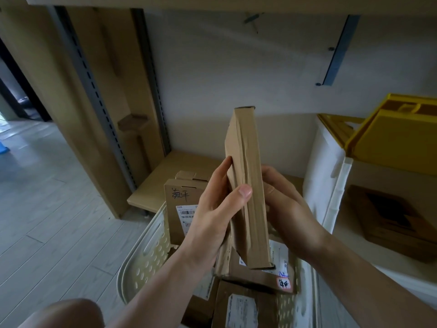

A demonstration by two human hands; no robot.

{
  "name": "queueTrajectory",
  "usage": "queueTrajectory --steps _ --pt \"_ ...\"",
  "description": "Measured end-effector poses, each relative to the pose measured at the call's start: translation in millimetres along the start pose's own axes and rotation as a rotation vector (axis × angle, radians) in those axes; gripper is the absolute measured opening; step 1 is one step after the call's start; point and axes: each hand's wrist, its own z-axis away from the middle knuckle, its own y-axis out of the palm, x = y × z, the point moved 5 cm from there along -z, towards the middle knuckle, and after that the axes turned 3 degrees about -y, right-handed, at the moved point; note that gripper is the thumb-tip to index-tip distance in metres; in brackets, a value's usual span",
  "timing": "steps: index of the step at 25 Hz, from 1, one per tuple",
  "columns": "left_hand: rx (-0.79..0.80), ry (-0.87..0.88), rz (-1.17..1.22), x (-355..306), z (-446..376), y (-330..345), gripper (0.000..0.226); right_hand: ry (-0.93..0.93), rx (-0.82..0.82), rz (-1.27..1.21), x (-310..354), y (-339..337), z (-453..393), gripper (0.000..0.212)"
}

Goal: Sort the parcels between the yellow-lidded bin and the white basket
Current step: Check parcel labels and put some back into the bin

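A flat brown cardboard parcel (248, 176) stands on edge above the white basket (146, 254), held between both hands. My left hand (212, 216) grips its left face, thumb across the narrow edge. My right hand (286, 209) holds the right face from behind, its fingers mostly hidden. Several more brown parcels lie in the basket; one upright parcel (179, 204) carries handwriting and a barcode label. To the right stands the white bin (331, 185) with its yellow lid (392, 129) tipped open. A dark-topped brown parcel (390, 221) lies inside it.
A wooden shelf upright with a slotted metal rail (99, 100) rises on the left, and a low wooden board (175, 171) sits behind the basket. Pale plank flooring (47, 197) spreads to the left. A white wall (236, 74) closes the back.
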Motion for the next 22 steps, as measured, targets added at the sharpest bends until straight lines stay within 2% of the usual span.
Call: queueTrajectory --steps 3,7,9,11,15,17,20,22 --pt "0.002 -0.025 0.045 3 -1 1 0.066 0.014 -0.014 0.008 -5 -5 1 0.044" --pt "-0.041 -0.037 0.115 2 -2 -2 0.051 0.133 -0.106 0.004 -14 -16 0 0.087" --pt "-0.073 -0.013 0.102 -4 -2 -6 0.046 0.16 -0.185 0.008 -15 -24 0 0.095" --pt "-0.095 0.035 0.066 -11 -2 -8 0.041 0.128 -0.287 0.003 -13 -35 -1 0.089" --pt "-0.259 0.117 -0.047 -19 -3 -23 0.037 0.051 -0.435 -0.048 0 -52 -1 0.051" --pt "-0.302 0.141 -0.102 -20 -3 -27 0.037 0.013 -0.44 -0.088 7 -54 1 0.038" --pt "-0.336 0.156 -0.152 -20 -2 -29 0.031 -0.017 -0.414 -0.056 13 -52 4 0.033" --pt "-0.345 0.155 -0.164 -19 -2 -28 0.036 -0.021 -0.409 -0.023 14 -51 5 0.031"
